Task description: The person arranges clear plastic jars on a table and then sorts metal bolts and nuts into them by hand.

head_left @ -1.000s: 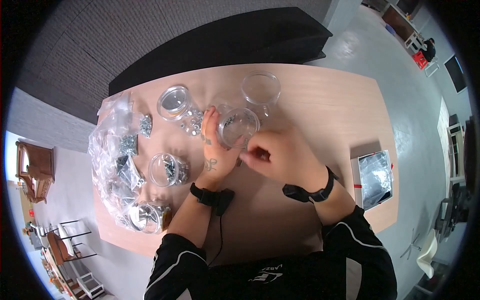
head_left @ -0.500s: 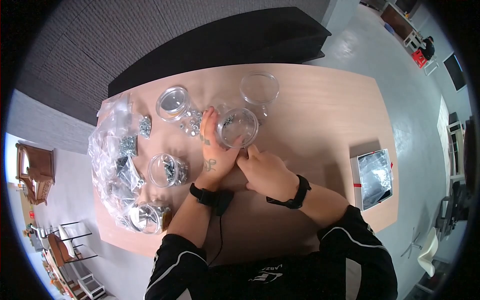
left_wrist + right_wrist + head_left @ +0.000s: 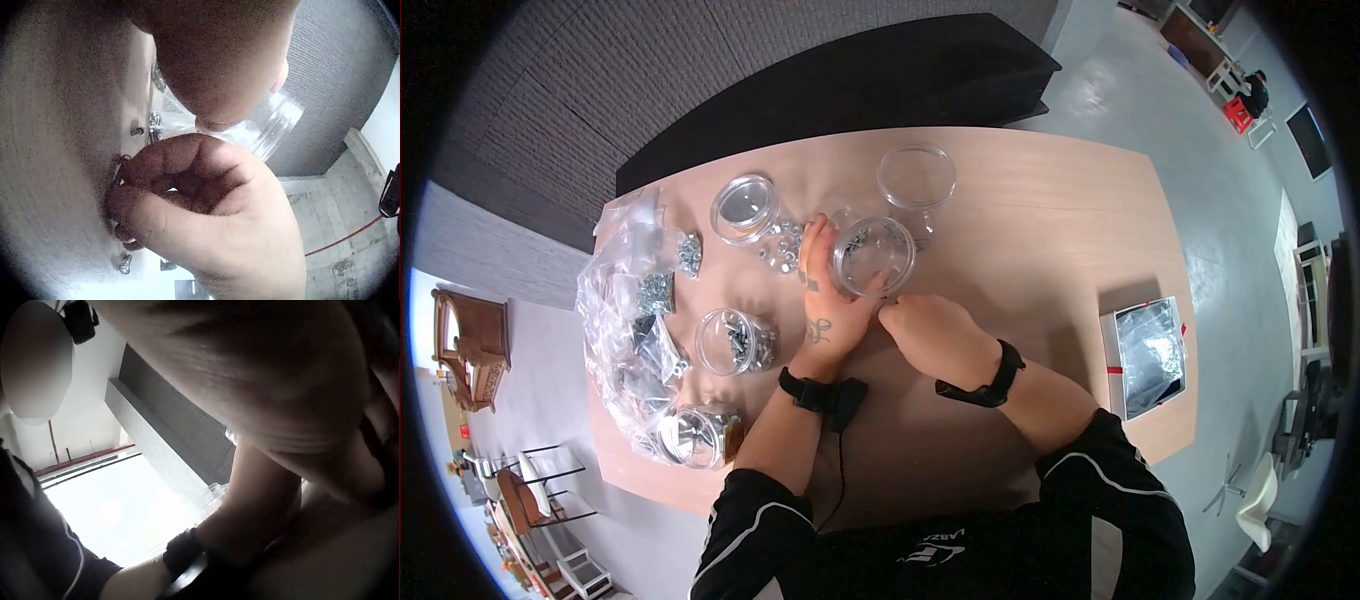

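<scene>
Screws (image 3: 126, 264) lay loose on the table (image 3: 1050, 220), partly hidden under the right hand (image 3: 930, 335); its fingertips (image 3: 122, 203) were curled down onto them, though which screw they pinched could not be made out. Left hand (image 3: 828, 290) stood on edge, fingers straight, pressed flat against a tipped jar (image 3: 873, 255) near the table's middle, its mouth facing the right hand. That jar held a few screws, hard to count. The right-wrist view showed little but blurred skin and a sleeve. Behind stood an upright jar (image 3: 916, 176), contents unclear. To the left lay two more jars: one (image 3: 746, 207) with nuts spilled beside it, one (image 3: 730, 340) with fasteners inside. Bags (image 3: 635, 300) of hardware covered the left edge, half burying a fifth jar (image 3: 690, 436).
</scene>
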